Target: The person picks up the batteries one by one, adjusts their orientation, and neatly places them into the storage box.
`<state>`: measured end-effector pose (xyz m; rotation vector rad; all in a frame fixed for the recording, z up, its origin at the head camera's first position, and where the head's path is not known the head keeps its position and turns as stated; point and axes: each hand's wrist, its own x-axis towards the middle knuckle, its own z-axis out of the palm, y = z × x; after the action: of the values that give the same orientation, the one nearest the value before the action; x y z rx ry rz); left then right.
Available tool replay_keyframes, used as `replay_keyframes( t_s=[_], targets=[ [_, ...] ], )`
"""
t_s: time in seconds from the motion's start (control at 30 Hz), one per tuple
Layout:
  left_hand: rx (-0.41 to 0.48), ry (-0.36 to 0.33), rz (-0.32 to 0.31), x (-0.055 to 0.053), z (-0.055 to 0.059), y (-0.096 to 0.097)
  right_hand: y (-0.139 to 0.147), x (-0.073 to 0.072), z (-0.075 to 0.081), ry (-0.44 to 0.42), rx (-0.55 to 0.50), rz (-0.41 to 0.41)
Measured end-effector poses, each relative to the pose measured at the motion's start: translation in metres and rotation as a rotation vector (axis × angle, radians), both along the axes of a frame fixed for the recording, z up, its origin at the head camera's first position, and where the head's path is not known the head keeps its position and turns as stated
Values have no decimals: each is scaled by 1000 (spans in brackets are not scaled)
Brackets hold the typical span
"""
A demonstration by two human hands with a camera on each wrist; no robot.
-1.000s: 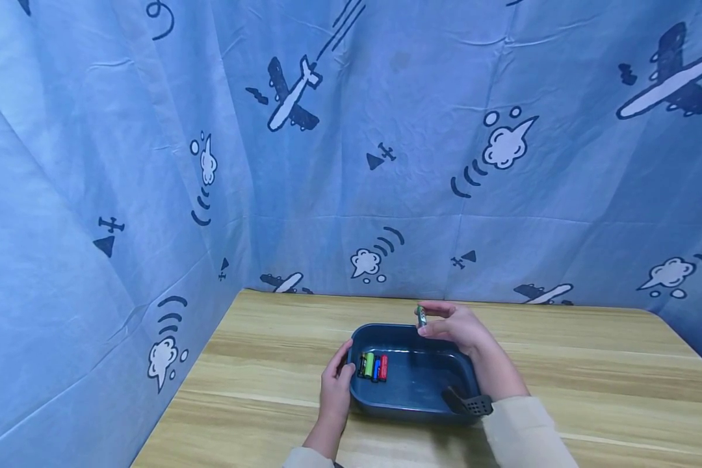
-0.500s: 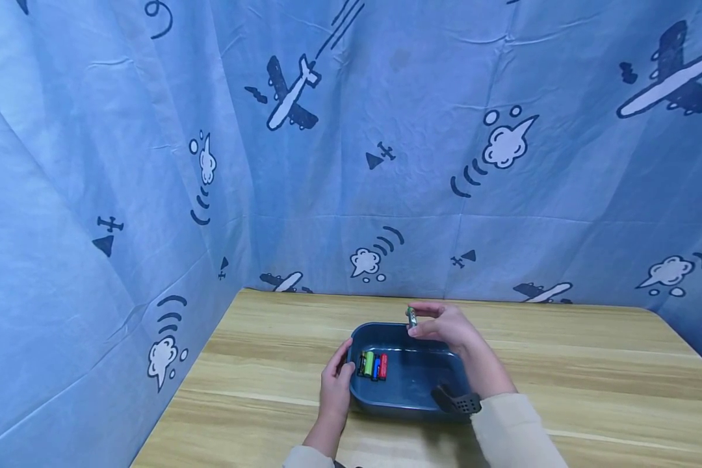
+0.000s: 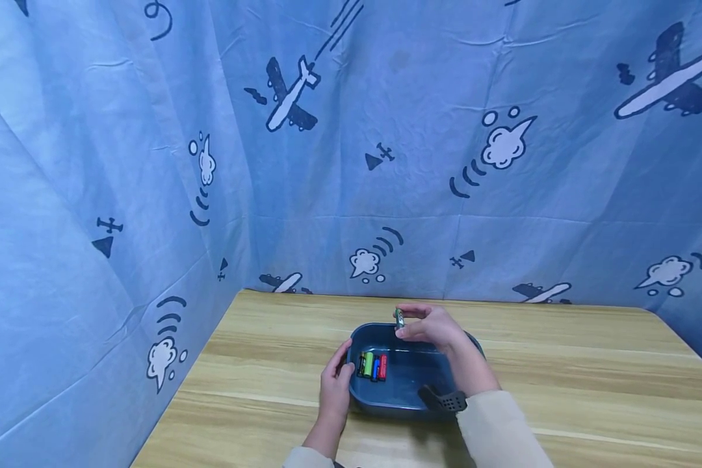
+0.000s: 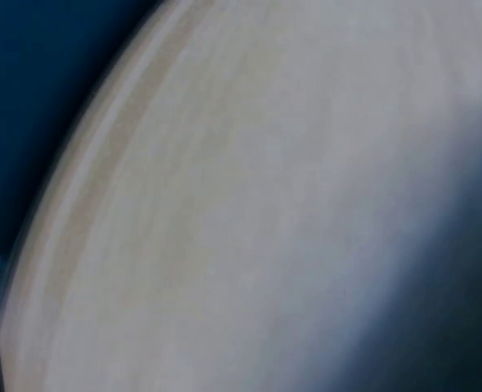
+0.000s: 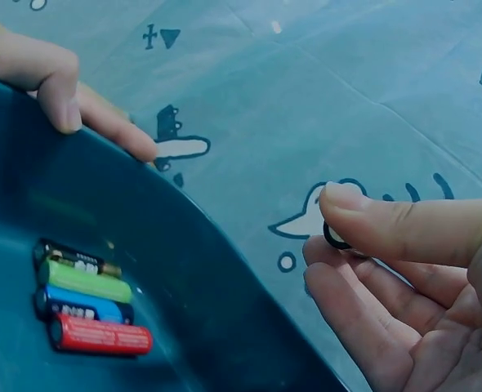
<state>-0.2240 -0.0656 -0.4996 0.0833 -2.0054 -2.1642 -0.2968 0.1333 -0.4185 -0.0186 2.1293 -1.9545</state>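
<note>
A dark blue plastic basin [image 3: 406, 411] stands on the table. My left hand [image 3: 336, 383] grips its left wall, thumb at the rim and fingers along the outside. Between the thumb and fingers of my right hand [image 3: 433, 328] is a small green and silver battery [image 3: 400, 318], held upright above the basin's far rim. In the right wrist view only the dark-ringed end of that battery [image 5: 336, 238] shows. Side by side at the left of the basin floor lie a black battery [image 5: 76, 256], a light green battery [image 5: 86, 281], a blue battery [image 5: 84, 305] and a red battery [image 5: 102, 335].
The wooden table [image 3: 591, 370] extends to both sides of the basin. Behind and to the left hangs a blue curtain [image 3: 415, 195] printed with planes and clouds. A black wrist strap [image 3: 444, 398] on my right wrist overlaps the basin's near right part.
My right hand has moved left along the basin's far rim, carrying the green and silver battery. My left hand and the batteries in the basin have stayed in place.
</note>
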Motion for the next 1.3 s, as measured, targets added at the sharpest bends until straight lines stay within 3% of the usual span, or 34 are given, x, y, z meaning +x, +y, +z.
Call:
replay_keyframes(
  t_s=[0.1,0.27,0.37,0.5,0.67,1.03,1.3],
  targets=[
    [-8,-14,-6,8,14,0,-5,-1,-2,-4,-16,15],
    [-20,-12,-8,10,18,0,-14,-1,-7,-21,-44,44],
    [-13,-3,-17,7,12,-1,-20,-1,-11,-27,-47,67],
    [11,-1,-22,-1,-4,-2,-23,1,-18,-38,-48,111],
    [1,12,-11,-7,-17,-1,-24,1,-27,-65,-29,99],
    [-20,22,-19,-8,-17,-2,-24,0,-36,-47,15,126],
    [15,26,-20,-8,-16,-2,-24,2,-38,-17,159,141]
  ],
)
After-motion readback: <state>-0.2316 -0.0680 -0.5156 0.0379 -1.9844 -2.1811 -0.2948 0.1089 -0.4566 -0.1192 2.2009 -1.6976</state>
